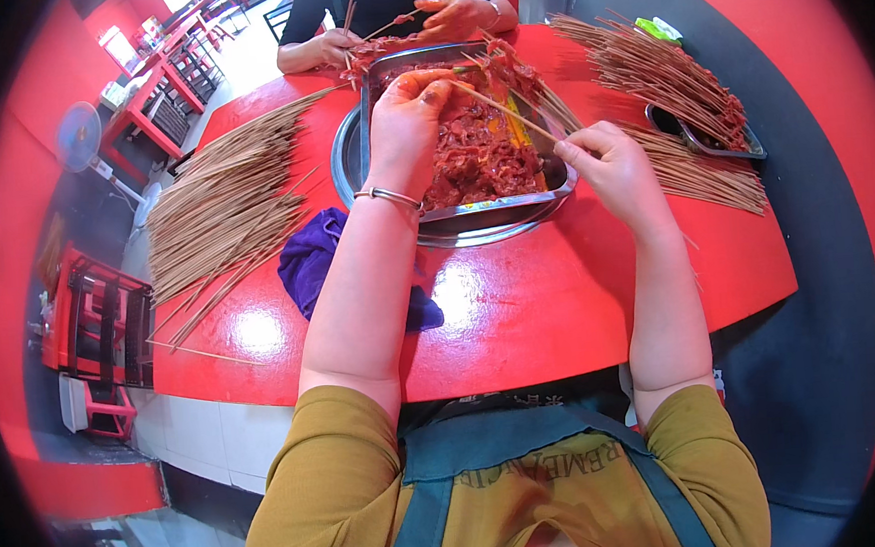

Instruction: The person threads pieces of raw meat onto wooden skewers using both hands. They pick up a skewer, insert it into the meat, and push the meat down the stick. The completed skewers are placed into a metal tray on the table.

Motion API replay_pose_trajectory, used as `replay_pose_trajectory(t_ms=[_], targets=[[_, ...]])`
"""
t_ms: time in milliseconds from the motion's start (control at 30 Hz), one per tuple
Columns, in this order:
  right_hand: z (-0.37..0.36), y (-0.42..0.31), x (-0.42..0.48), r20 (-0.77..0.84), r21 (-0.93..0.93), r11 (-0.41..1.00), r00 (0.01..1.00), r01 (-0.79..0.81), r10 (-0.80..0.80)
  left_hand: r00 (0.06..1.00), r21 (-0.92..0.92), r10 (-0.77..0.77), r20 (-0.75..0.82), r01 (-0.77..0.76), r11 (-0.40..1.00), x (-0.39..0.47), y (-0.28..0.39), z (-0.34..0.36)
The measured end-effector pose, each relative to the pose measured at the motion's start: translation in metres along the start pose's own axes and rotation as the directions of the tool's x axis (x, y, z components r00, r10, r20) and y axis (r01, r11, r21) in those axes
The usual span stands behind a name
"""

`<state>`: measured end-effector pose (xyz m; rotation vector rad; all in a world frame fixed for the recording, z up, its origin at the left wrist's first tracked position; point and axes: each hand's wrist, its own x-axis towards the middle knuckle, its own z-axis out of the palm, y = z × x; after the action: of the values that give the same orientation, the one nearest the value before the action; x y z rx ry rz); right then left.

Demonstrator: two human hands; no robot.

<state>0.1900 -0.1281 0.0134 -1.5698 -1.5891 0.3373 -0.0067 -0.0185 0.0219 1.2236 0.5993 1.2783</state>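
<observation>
Marinated red raw meat (476, 162) fills a rectangular metal tray (490, 206) before me, set in a round metal basin (348, 162). My left hand (415, 98), stained reddish, is over the tray's left part and pinches the far end of a wooden skewer (506, 110). Something green shows by its fingertips; whether meat is on that end is not clear. At the tray's right edge, my right hand (601, 154) grips the other end of the skewer. Several skewers with meat (511, 66) rest at the tray's far right corner.
Loose bamboo skewers (230, 203) lie in a broad pile at left, others (694, 167) at right. Loaded skewers (658, 72) are heaped on a small metal tray (753, 147). A purple cloth (316, 258) lies beside my left forearm. Across the red table (530, 320), a co-worker's hands (456, 17) handle skewered meat.
</observation>
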Motion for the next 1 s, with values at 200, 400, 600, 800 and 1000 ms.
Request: replay_pose_trajectory(t_ms=[200,400,600,800,1000], targets=[[0.005,-0.005,-0.002,-0.05,-0.088,0.995,0.998,-0.042,0.037,0.999,-0.028,0.046,-0.029,-0.047,0.999,-0.003,-0.001,0.006],[0.015,-0.009,-0.004,-0.1,-0.024,0.999,0.995,0.023,-0.026,0.996,-0.073,-0.055,0.07,0.061,0.996,-0.001,-0.009,0.006],[0.011,-0.008,-0.002,-0.177,0.047,0.999,0.984,0.005,0.003,0.987,-0.028,-0.124,0.098,0.127,0.991,-0.002,-0.01,0.01],[0.006,0.001,0.001,-0.166,0.074,0.997,0.986,0.03,-0.018,0.997,0.039,-0.082,-0.003,0.082,0.996,-0.001,-0.007,0.009],[0.002,-0.003,-0.001,-0.048,-0.104,0.994,0.998,0.021,-0.026,0.966,0.074,0.179,-0.185,-0.168,0.983,0.005,-0.018,0.003]])
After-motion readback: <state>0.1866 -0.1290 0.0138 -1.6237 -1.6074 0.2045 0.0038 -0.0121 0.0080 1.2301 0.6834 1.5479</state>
